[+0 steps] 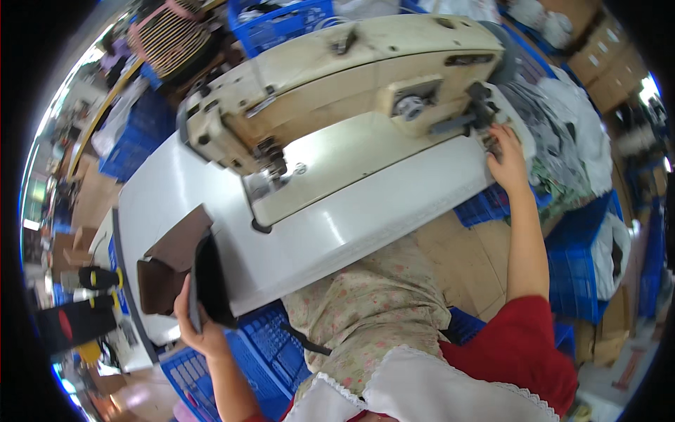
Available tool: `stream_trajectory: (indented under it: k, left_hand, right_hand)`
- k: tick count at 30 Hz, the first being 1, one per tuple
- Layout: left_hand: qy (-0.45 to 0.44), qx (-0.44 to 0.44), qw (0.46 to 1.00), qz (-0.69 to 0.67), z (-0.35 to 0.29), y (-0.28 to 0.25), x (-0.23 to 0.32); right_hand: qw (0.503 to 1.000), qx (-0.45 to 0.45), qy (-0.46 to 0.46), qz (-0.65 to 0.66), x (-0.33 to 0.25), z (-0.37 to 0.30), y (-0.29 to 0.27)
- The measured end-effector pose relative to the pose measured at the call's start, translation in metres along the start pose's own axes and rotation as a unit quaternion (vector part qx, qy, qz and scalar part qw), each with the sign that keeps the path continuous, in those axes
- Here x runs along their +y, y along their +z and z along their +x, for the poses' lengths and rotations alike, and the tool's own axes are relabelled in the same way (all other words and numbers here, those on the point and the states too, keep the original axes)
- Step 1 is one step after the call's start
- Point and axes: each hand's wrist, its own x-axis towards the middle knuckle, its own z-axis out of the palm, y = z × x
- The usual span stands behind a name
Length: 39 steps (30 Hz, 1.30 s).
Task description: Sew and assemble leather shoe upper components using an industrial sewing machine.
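Observation:
A cream sewing machine with a worn, stained body stands on a white tabletop. At the table's left edge, my left hand grips a folded piece, brown on one side and black on the other, like stiff leather or fabric. Its fingers close around the lower part, and the piece opens upward like a box or pouch. My right hand is at the machine's right end, fingers bent over small metal parts beside a dark lever. What lies under those fingertips is too small to make out. The needle area has nothing under it.
Blue crates stand below the table and another blue crate at the right. Grey cloth is heaped beyond the right end. A striped basket and a blue crate are behind the machine.

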Motion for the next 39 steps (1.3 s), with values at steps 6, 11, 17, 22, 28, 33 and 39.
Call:
stream_trajectory:
  k: [6,11,17,22,28,33,39]
  left_hand:
    - [0.009,0.010,1.000,-0.027,-0.021,0.051,0.057]
    - [0.039,-0.031,0.994,0.095,-0.046,0.076,0.082]
    - [-0.093,-0.253,0.955,-0.124,-0.025,-0.028,0.134]
    - [0.055,-0.202,0.968,0.135,0.023,-0.067,0.112]
    - [-0.171,-0.351,0.910,-0.142,0.018,-0.037,0.071]
    - [-0.177,-0.280,0.919,-0.215,0.049,-0.005,0.087]
    - [-0.213,-0.379,0.895,-0.102,0.104,0.045,0.069]
  right_hand:
    - [0.855,-0.223,-0.194,0.426,-0.235,-0.057,0.036]
    - [0.667,-0.315,-0.068,0.671,-0.364,-0.092,0.080]
    - [0.650,-0.387,-0.006,0.654,-0.362,-0.081,0.078]
    - [0.635,-0.505,-0.167,0.560,-0.361,-0.071,0.043]
    - [0.644,-0.448,-0.051,0.618,-0.337,-0.066,0.027]
    - [0.719,-0.435,-0.090,0.535,-0.309,-0.069,0.036]
    - [0.816,-0.410,-0.054,0.405,-0.305,-0.054,0.043]
